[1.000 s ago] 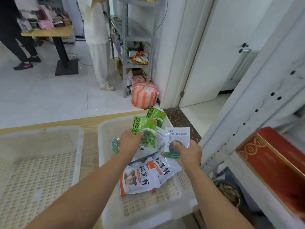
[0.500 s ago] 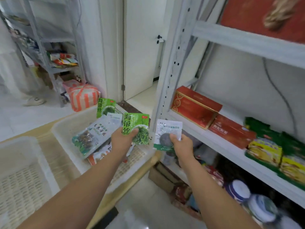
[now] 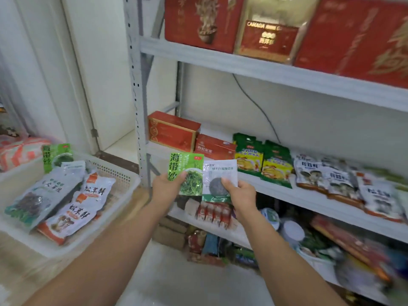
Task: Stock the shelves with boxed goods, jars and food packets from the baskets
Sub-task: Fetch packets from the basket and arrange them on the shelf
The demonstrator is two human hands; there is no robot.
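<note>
While the tall grey shelving unit [image 3: 141, 102] fills the right of the view, its middle shelf [image 3: 309, 200] is where the action is heading: red boxes [image 3: 172, 131] sit at its left end, green-and-yellow packets [image 3: 249, 156] stand beside them, and white mushroom packets [image 3: 331, 180] run on toward the right, blurred at the far end. Down at the left, the white basket [image 3: 132, 182] rests on the bench [image 3: 26, 272], and it's far from empty, with several food packets [image 3: 72, 215] lying in it, so by my reading the stocking is only partway done. Now the carry! Both hands are up in front of the middle shelf's front edge, near its left end, each with one packet. The left hand [image 3: 164, 184] grips the green seaweed packet [image 3: 187, 171] by its lower left corner, thumb pressed on the face, fingers curled behind. The right hand [image 3: 241, 193] pinches the white packet [image 3: 218, 175] at its lower right, thumb on the front. The two packets overlap slightly, upright, just short of the shelf. Next, I'd say, comes a reach forward over that front edge into a free gap among the packets, standing each one up before letting go, and care not to topple the green-and-yellow row.
</note>
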